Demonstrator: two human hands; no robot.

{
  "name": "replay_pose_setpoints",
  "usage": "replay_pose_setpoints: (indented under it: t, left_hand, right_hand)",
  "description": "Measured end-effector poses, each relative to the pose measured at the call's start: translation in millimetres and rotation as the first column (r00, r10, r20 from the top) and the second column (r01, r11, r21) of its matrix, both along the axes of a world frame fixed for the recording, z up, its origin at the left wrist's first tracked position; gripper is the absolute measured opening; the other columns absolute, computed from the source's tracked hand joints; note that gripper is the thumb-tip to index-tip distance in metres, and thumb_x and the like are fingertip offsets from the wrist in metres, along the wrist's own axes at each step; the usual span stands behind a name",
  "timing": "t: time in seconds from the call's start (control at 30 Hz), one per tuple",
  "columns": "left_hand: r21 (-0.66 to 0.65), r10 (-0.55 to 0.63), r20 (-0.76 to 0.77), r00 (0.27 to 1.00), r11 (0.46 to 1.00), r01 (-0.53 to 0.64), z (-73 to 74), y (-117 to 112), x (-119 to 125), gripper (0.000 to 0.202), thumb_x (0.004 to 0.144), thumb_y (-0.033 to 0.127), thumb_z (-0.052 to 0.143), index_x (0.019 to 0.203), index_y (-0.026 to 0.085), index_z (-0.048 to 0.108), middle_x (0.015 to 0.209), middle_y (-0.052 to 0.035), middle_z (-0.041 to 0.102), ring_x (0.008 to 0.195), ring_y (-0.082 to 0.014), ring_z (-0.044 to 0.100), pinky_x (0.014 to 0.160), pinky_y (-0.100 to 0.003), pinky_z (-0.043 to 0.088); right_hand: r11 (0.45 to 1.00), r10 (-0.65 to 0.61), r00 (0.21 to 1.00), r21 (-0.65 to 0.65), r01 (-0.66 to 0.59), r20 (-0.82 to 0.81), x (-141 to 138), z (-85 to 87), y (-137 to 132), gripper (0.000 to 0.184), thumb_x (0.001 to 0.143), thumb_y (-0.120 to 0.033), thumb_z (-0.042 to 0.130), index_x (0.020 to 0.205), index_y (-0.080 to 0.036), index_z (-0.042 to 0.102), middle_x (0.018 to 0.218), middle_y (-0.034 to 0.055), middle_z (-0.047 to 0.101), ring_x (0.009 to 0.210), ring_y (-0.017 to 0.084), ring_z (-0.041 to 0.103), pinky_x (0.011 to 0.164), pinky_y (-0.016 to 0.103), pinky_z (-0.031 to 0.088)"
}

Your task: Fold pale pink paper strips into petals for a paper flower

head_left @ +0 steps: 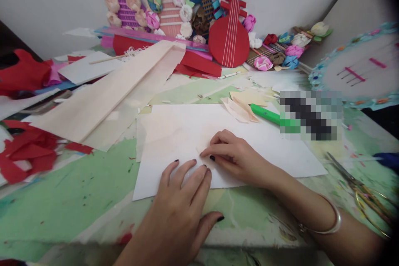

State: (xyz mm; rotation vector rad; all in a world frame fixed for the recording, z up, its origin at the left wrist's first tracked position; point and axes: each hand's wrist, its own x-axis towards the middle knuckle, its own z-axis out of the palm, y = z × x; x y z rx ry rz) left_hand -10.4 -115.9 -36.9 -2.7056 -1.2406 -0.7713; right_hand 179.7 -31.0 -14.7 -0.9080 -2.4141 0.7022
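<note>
A white sheet of paper [174, 133] lies on the green, paint-stained table. My left hand [183, 199] rests on its near edge, palm down, fingers stretched out and thumb apart. Just above those fingertips, my right hand [233, 156] is closed in a pinch close to the sheet. A faint pale edge shows by its fingertips, too indistinct to name. Beyond the right hand, cream folded paper pieces [238, 109] lie at the sheet's far edge. A green marker-like stick [268, 115] lies beside them, its right end hidden by pixelation.
Gold-handled scissors [357, 187] lie open at the right. A long cream paper strip [124, 87] and red scraps [28, 149] cover the left. Behind stand a red paper lute [229, 45] and other paper-flower instruments; a round blue-edged piece [355, 66] stands far right.
</note>
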Motion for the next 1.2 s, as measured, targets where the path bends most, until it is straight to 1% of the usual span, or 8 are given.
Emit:
replay_pose_setpoints:
  t: [0.23,0.4,0.67,0.8,0.87,0.93,1.07,1.2]
  left_hand:
    - [-0.025,0.01,-0.019,1.0,1.0,-0.01,0.8,-2,0,0.045,0.088,0.038,0.053,0.121,0.007,0.056,0.119,-0.0139,0.06,0.114,-0.0349,0.048,0.097,-0.055,0.035]
    - [-0.037,0.009,-0.004,1.0,0.999,-0.009,-0.7,-1,-1,0.045,0.088,0.039,0.053,0.12,0.007,0.057,0.12,-0.0151,0.059,0.114,-0.0346,0.047,0.097,-0.056,0.035]
    - [-0.051,0.008,-0.003,1.0,0.999,-0.008,1.7,-1,-1,0.044,0.088,0.038,0.054,0.12,0.007,0.057,0.119,-0.0129,0.06,0.114,-0.0341,0.047,0.097,-0.055,0.036]
    - [-0.045,0.013,0.006,1.0,0.999,-0.013,2.3,-2,0,0.045,0.088,0.037,0.054,0.122,0.007,0.056,0.121,-0.0133,0.06,0.115,-0.0338,0.047,0.097,-0.055,0.037]
    - [-0.05,0.019,0.003,1.0,0.999,-0.019,2.0,-2,0,0.045,0.088,0.037,0.053,0.122,0.008,0.056,0.122,-0.0134,0.059,0.115,-0.0336,0.047,0.098,-0.055,0.037]
    - [-0.06,0.022,-0.001,1.0,0.998,-0.022,1.6,-2,0,0.045,0.088,0.038,0.053,0.122,0.008,0.056,0.123,-0.0136,0.059,0.115,-0.0337,0.047,0.098,-0.055,0.037]
    - [-0.068,0.022,-0.015,1.0,0.997,-0.023,1.3,-2,0,0.045,0.088,0.039,0.052,0.122,0.008,0.055,0.123,-0.0134,0.059,0.114,-0.0336,0.048,0.098,-0.055,0.037]
    - [-0.072,0.034,-0.031,0.999,0.997,-0.036,2.3,-2,0,0.049,0.087,0.04,0.053,0.125,0.009,0.053,0.123,-0.0141,0.057,0.114,-0.0337,0.047,0.098,-0.055,0.036]
  right_hand:
    - [0.998,-0.051,0.998,0.032,0.05,0.04,-1,0.2,-1,0.036,0.085,-0.006,0.047,0.115,-0.017,0.064,0.094,0.0082,0.057,0.089,0.018,0.05,0.083,0.035,0.045]
    - [0.999,0.028,1.0,0.028,-0.028,-0.013,3,1.2,-1,0.037,0.085,-0.005,0.048,0.111,-0.024,0.067,0.096,0.0065,0.058,0.091,0.017,0.05,0.083,0.034,0.045]
    - [0.986,-0.069,0.988,0.161,0.047,0.135,-5,-9.4,2,0.031,0.094,-0.023,0.045,0.114,-0.029,0.067,0.087,0.0059,0.051,0.082,0.018,0.044,0.077,0.035,0.04]
    - [0.989,-0.087,0.989,0.127,0.071,0.122,0,-10.3,6,0.048,0.09,-0.014,0.042,0.135,-0.029,0.049,0.09,0.0055,0.052,0.085,0.018,0.045,0.078,0.036,0.04]
    - [0.997,-0.079,0.997,-0.009,0.079,0.009,6,-8.8,9,0.063,0.087,-0.006,0.037,0.145,-0.027,0.031,0.095,0.0047,0.056,0.087,0.016,0.049,0.082,0.035,0.042]
    - [0.989,-0.136,0.981,-0.084,0.125,-0.142,13,-7.2,12,0.06,0.085,-0.004,0.036,0.141,-0.028,0.039,0.096,0.0028,0.06,0.086,0.014,0.053,0.08,0.032,0.043]
    - [0.966,-0.255,0.941,-0.089,0.241,-0.222,20,-3.6,14,0.04,0.081,-0.007,0.046,0.116,-0.021,0.063,0.089,0.0038,0.063,0.08,0.015,0.057,0.074,0.031,0.045]
    - [0.986,-0.169,0.967,-0.025,0.167,-0.191,15,0.6,9,0.028,0.08,-0.011,0.055,0.103,-0.02,0.067,0.089,0.0058,0.066,0.083,0.017,0.058,0.074,0.031,0.048]
